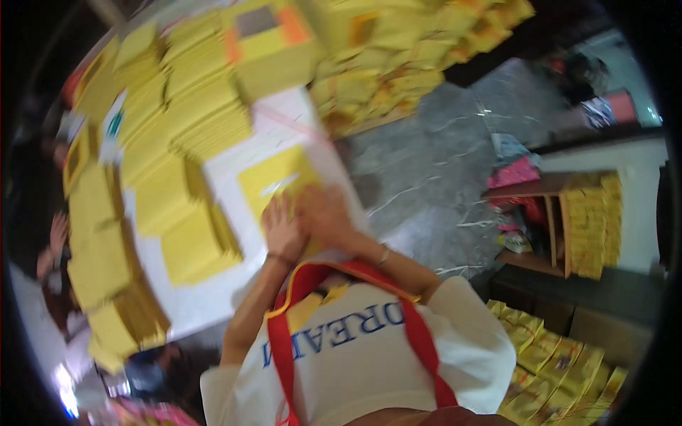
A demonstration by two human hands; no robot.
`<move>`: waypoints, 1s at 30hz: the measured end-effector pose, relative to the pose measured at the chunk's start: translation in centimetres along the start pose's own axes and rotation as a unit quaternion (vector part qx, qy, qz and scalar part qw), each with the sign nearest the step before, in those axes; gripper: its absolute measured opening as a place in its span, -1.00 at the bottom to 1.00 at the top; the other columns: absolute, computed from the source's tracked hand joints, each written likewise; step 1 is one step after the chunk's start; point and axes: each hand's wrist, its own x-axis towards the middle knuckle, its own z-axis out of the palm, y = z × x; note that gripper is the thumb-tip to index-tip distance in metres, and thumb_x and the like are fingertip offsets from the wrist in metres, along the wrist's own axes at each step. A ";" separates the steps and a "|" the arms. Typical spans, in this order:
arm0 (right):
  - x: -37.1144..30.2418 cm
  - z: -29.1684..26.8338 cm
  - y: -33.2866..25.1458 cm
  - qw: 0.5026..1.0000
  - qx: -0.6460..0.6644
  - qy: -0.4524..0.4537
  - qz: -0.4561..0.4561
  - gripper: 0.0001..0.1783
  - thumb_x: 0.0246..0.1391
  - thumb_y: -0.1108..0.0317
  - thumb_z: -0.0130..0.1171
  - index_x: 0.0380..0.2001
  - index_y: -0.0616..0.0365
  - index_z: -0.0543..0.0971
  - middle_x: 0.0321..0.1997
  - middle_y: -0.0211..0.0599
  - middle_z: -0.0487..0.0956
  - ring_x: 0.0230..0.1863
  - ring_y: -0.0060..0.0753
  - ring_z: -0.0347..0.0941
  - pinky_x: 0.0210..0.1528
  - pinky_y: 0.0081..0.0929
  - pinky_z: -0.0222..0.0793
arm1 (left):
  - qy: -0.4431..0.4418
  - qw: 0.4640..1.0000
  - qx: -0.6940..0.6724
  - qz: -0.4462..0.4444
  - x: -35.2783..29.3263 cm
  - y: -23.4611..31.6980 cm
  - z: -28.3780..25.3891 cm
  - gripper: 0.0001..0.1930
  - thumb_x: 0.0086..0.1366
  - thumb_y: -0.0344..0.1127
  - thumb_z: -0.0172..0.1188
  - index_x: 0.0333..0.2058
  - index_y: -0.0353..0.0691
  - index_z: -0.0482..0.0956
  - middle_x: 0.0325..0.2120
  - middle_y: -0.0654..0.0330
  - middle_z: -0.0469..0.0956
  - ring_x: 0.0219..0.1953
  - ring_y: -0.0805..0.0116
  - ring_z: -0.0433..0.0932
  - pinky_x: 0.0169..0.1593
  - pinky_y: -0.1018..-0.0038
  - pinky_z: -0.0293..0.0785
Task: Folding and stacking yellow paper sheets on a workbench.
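Note:
A yellow paper sheet or flat packet (273, 174) lies on the white tabletop (231, 167) in front of me, with a pale, shiny strip across its middle. My left hand (284, 231) rests on its near part, fingers stretched out and flat. Close beside it, touching or nearly so, my right hand (323, 216) is over the sheet's right side. Motion smears the right hand's fingers, so their pose is unclear. Both hands hide the sheet's near part. Left of them stands a neat stack of yellow paper (195, 245).
More yellow stacks (206, 117) fill the table's far and left sides. A yellow block with orange bands (273, 53) stands at the back. Heaped yellow bundles (383, 78) lie beyond. Another person's hand (57, 234) shows at the left. A wooden shelf (558, 227) holds yellow bundles at right.

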 end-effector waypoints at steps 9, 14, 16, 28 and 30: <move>-1.4 0.7 0.3 0.983 0.139 -0.116 0.004 -0.40 0.13 0.00 -0.12 0.13 0.17 0.27 0.30 -0.14 0.11 0.33 -0.20 -0.03 0.28 -0.02 -0.17 | 0.060 0.957 -0.274 -0.067 0.5 -0.9 -0.9 -0.48 0.10 -0.44 0.05 0.09 -0.28 0.22 0.13 0.02 0.20 0.19 0.02 0.13 0.24 0.21 -0.05; -0.6 0.6 -0.4 0.989 0.046 -0.129 -0.052 -0.38 0.11 -0.01 -0.09 0.15 0.12 0.26 0.31 -0.16 0.10 0.34 -0.20 -0.04 0.28 -0.05 -0.17 | 0.171 0.742 -0.644 -0.074 -0.8 -2.7 1.0 -0.53 0.10 -0.55 0.01 0.04 -0.39 0.24 -0.01 -0.07 0.31 0.13 -0.01 0.19 0.17 0.23 0.11; -0.6 0.5 -0.2 0.989 0.046 -0.130 -0.047 -0.38 0.10 -0.02 -0.08 0.15 0.11 0.26 0.31 -0.17 0.10 0.34 -0.20 -0.04 0.28 -0.05 -0.16 | 0.260 0.916 -0.305 0.025 -1.0 -1.9 -1.4 -0.54 0.07 -0.57 0.01 0.01 -0.42 0.25 -0.06 -0.10 0.33 0.04 -0.04 0.27 0.12 0.24 0.18; -0.6 0.5 1.0 0.989 0.039 -0.129 -0.055 -0.34 0.07 0.00 -0.04 0.17 0.13 0.21 0.28 -0.13 0.13 0.32 -0.15 -0.03 0.28 -0.07 -0.17 | 0.156 0.977 -0.082 0.120 -2.3 -1.0 -1.2 -0.41 -0.02 -0.47 0.06 0.08 -0.36 0.26 -0.14 -0.11 0.37 -0.16 0.00 0.37 -0.12 0.23 0.32; -0.4 1.2 0.9 0.976 0.143 -0.162 0.017 -0.33 0.05 0.17 0.04 0.20 0.16 0.14 0.26 -0.11 0.18 0.32 -0.22 -0.01 0.30 -0.17 -0.15 | 0.151 0.981 -0.026 0.123 -3.1 -1.2 -0.9 -0.42 0.00 -0.44 0.05 0.08 -0.35 0.27 -0.14 -0.12 0.37 -0.19 0.03 0.38 -0.17 0.26 0.34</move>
